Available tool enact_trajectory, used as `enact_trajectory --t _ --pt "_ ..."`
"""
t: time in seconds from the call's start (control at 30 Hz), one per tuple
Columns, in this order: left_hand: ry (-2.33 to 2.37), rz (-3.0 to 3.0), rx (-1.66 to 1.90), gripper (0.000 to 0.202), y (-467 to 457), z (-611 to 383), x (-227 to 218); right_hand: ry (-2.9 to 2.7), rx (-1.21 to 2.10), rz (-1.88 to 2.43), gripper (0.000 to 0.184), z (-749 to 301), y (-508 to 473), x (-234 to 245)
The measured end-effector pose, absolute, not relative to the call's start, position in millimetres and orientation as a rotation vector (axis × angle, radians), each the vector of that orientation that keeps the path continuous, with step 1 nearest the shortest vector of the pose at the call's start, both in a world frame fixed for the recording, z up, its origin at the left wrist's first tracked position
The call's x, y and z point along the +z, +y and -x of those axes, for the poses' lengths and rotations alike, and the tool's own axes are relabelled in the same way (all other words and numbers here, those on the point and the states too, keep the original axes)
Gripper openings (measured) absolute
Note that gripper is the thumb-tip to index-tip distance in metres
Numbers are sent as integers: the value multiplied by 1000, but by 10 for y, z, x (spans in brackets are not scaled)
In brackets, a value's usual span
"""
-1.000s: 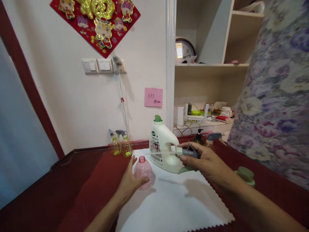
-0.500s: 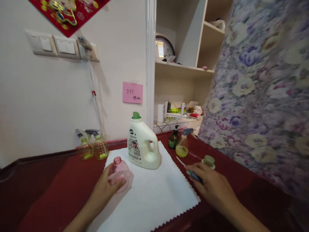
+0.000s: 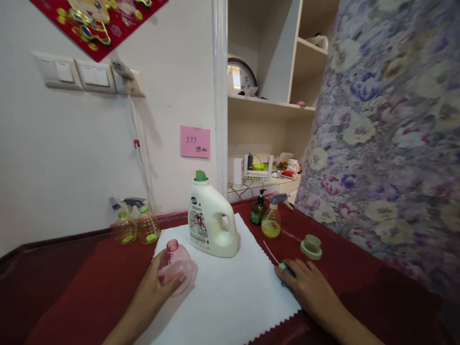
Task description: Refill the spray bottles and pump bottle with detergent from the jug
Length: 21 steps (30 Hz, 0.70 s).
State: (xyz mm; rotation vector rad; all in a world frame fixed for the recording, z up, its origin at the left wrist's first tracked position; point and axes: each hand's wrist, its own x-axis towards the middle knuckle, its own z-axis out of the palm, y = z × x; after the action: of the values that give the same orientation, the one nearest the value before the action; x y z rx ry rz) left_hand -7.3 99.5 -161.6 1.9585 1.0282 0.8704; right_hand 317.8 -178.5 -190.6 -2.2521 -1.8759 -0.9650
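Lower right of the frame: your right hand (image 3: 309, 282) lies palm down over the spray head (image 3: 287, 270), whose thin tube (image 3: 271, 252) points up and left; whether your fingers grip or merely cover it cannot be told. A loose hold could let it roll on the red table (image 3: 89, 287). Lower left of centre: your left hand (image 3: 156, 280) wraps the open pink bottle (image 3: 181, 263) on the white sheet (image 3: 223, 297); squeezing too hard could dent it (the plastic looks thin). Centre, farther back: a bump could topple the uncapped jug (image 3: 215, 232) and spill any contents.
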Motion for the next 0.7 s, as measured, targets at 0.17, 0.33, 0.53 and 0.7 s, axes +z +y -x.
enact_trajectory --t 0.17,0.33,0.53,0.7 --pt "975 -1885 871 84 907 68 -1565 -1924 -747 2151 49 -3177 -1841 -1739" --pt "958 -1781 894 88 840 61 -1558 -1805 -451 2053 43 -3076 -1576 -1217" --pt "921 -1738 982 79 752 59 -1506 -1397 9 1693 61 -2887 -657 -806" --pt "911 -1769 988 76 789 77 -1603 -1295 164 1555 67 -2739 48 -807"
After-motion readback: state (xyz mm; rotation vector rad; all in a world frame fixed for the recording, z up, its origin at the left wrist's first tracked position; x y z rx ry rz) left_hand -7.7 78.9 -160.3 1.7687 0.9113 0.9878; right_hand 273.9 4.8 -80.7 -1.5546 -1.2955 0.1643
